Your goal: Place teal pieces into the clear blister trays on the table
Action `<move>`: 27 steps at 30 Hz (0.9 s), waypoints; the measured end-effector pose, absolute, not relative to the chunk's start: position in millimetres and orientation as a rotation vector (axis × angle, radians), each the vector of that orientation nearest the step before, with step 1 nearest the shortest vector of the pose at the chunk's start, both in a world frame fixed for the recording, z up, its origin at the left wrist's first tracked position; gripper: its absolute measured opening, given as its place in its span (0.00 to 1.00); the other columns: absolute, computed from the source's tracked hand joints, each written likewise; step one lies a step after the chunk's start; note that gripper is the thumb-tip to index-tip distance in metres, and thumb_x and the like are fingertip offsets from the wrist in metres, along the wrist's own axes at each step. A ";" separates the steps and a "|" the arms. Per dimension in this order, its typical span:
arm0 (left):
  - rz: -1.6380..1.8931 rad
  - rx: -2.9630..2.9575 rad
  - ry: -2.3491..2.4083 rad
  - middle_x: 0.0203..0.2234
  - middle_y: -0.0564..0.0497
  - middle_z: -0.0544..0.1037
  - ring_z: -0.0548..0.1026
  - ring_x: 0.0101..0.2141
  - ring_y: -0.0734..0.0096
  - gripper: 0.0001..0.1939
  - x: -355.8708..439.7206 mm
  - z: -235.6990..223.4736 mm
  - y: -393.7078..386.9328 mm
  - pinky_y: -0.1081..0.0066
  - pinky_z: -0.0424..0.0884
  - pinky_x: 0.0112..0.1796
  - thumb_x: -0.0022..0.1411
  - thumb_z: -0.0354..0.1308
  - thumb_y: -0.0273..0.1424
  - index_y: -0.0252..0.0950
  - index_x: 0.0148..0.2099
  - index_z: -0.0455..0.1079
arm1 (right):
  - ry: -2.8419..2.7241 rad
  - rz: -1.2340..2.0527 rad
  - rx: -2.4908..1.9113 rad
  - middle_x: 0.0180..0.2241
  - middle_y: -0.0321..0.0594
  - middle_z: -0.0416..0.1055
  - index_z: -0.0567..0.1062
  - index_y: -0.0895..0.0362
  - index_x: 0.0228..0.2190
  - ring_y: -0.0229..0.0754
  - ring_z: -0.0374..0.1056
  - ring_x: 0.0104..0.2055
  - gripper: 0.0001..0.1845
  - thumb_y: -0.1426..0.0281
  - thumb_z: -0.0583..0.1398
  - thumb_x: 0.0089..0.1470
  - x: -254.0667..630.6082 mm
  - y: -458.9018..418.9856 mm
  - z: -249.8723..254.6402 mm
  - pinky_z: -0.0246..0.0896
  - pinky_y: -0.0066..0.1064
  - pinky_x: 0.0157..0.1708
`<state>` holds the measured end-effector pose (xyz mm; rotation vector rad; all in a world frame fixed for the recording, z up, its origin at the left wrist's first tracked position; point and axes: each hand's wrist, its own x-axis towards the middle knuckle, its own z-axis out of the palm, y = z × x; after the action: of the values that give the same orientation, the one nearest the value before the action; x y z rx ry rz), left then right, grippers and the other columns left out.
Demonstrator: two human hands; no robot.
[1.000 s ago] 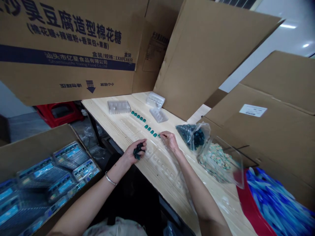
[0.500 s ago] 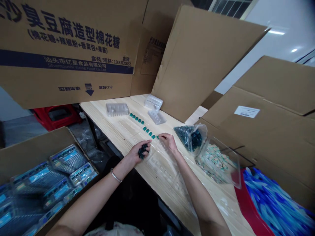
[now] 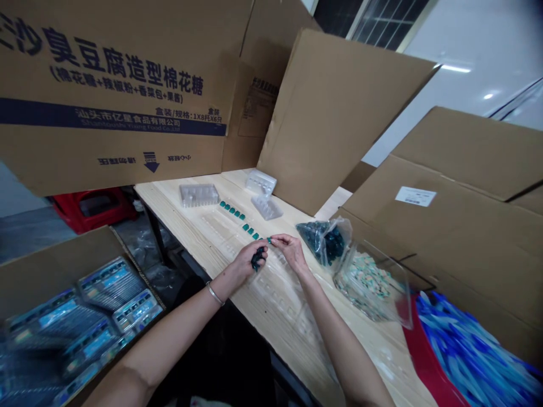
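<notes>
L hand (image 3: 250,263) found curled shut on bunch of dark teal pcs (image 3: 257,259); R hand (image 3: 291,251) pinching one small teal pc (image 3: 269,240) at fingertips, just beside teal pc row (image 3: 250,228) on wooden counter (image 3: 169,199), above clear plastic tray (image 3: 275,299).

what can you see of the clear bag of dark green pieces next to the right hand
The clear plastic bag lies crumpled on the pale wood table, its thin film creased and catching the light. Small dark teal pieces fill its lower part in a loose heap, while its upper right side looks slack and mostly empty. It sits just beyond the right hand, apparently not touching it, and next to a clear plastic box of mixed pieces, which it seems to rest against.
</notes>
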<state>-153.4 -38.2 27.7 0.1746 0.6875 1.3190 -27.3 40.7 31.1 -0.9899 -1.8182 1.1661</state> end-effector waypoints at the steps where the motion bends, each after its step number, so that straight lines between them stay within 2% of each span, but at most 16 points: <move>1: 1.325 0.190 0.697 0.17 0.57 0.63 0.61 0.13 0.85 0.03 -153.3 27.5 -38.0 0.84 0.48 0.11 0.55 0.55 0.23 0.34 0.32 0.62 | -1.804 1.190 -0.986 0.30 0.41 0.77 0.78 0.58 0.27 0.42 0.72 0.33 0.13 0.64 0.65 0.38 -27.3 40.3 30.8 0.66 0.34 0.39; 10: 1.409 0.384 0.876 0.17 0.57 0.66 0.62 0.15 0.83 0.11 -149.8 21.1 -40.5 0.82 0.50 0.14 0.50 0.61 0.27 0.34 0.39 0.70 | -1.584 1.398 -1.002 0.28 0.40 0.76 0.76 0.59 0.28 0.40 0.71 0.28 0.18 0.60 0.66 0.35 -24.5 39.4 29.0 0.67 0.33 0.36; 16: 1.576 0.682 1.161 0.19 0.54 0.71 0.63 0.19 0.82 0.05 -148.0 21.1 -34.0 0.81 0.57 0.20 0.45 0.63 0.22 0.32 0.29 0.74 | -1.603 1.395 -1.033 0.26 0.40 0.75 0.75 0.60 0.28 0.39 0.70 0.26 0.19 0.58 0.66 0.37 -23.8 39.8 25.7 0.67 0.33 0.33; 18: 1.546 0.666 1.148 0.18 0.55 0.70 0.63 0.18 0.82 0.05 -151.4 24.3 -36.1 0.81 0.56 0.19 0.47 0.62 0.24 0.32 0.31 0.74 | -1.679 1.317 -1.014 0.26 0.40 0.75 0.75 0.60 0.29 0.39 0.70 0.27 0.18 0.58 0.64 0.39 -23.5 41.9 24.2 0.66 0.32 0.33; 21: 1.455 0.577 1.071 0.16 0.57 0.66 0.62 0.15 0.81 0.11 -159.3 29.8 -45.1 0.81 0.53 0.15 0.50 0.62 0.30 0.33 0.38 0.72 | -1.886 1.017 -0.982 0.26 0.41 0.74 0.76 0.59 0.27 0.40 0.69 0.28 0.14 0.60 0.62 0.44 -22.6 46.6 22.2 0.65 0.32 0.33; 24: 1.412 0.483 0.964 0.19 0.57 0.65 0.62 0.15 0.83 0.12 -167.8 32.7 -57.4 0.82 0.49 0.13 0.49 0.62 0.29 0.33 0.39 0.70 | -2.154 0.676 -0.872 0.29 0.43 0.74 0.76 0.57 0.27 0.42 0.69 0.32 0.09 0.65 0.59 0.50 -21.6 49.5 20.7 0.63 0.33 0.36; 27: 1.394 0.421 0.889 0.20 0.57 0.65 0.63 0.16 0.84 0.12 -174.4 30.9 -68.1 0.84 0.49 0.12 0.49 0.62 0.28 0.33 0.39 0.70 | -2.346 0.521 -0.766 0.30 0.44 0.74 0.77 0.56 0.28 0.42 0.69 0.33 0.09 0.69 0.56 0.53 -22.3 48.4 19.3 0.63 0.32 0.37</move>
<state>-174.4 -68.1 30.9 0.4214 0.8891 1.3941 -22.3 48.4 19.3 -0.7664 -2.3457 0.5211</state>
